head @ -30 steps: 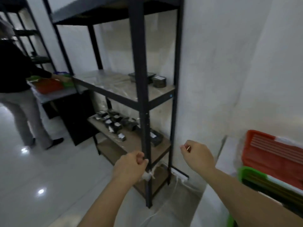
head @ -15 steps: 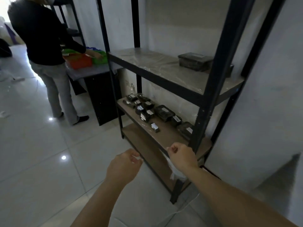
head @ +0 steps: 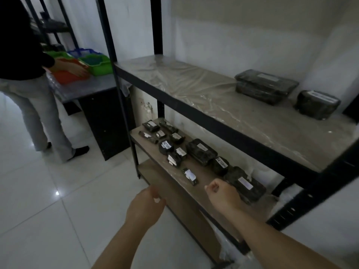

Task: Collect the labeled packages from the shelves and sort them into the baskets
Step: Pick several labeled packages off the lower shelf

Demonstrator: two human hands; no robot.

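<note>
Several black wrapped packages with white labels lie on the lower shelf (head: pixel 202 177) of a black metal rack. One small package (head: pixel 190 176) lies near the shelf's front edge, and a large one (head: pixel 245 184) sits just behind my right hand (head: pixel 223 195). Two bigger packages (head: pixel 266 86) rest at the back right of the upper shelf (head: pixel 194 90). My right hand is curled in a fist over the lower shelf, holding nothing. My left hand (head: pixel 147 204) is also closed, held in front of the shelf's edge over the floor.
Another person (head: pixel 21 74) stands at the left by a low table (head: pixel 85 88) with a red basket (head: pixel 68 75), a green basket (head: pixel 97 64) and a blue one behind. Black rack posts (head: pixel 120 90) stand in front. White tiled floor spreads to the left.
My view has swung left and closer to the rack, so the packages look larger. Both fists have moved forward, the right one now over the lower shelf.
</note>
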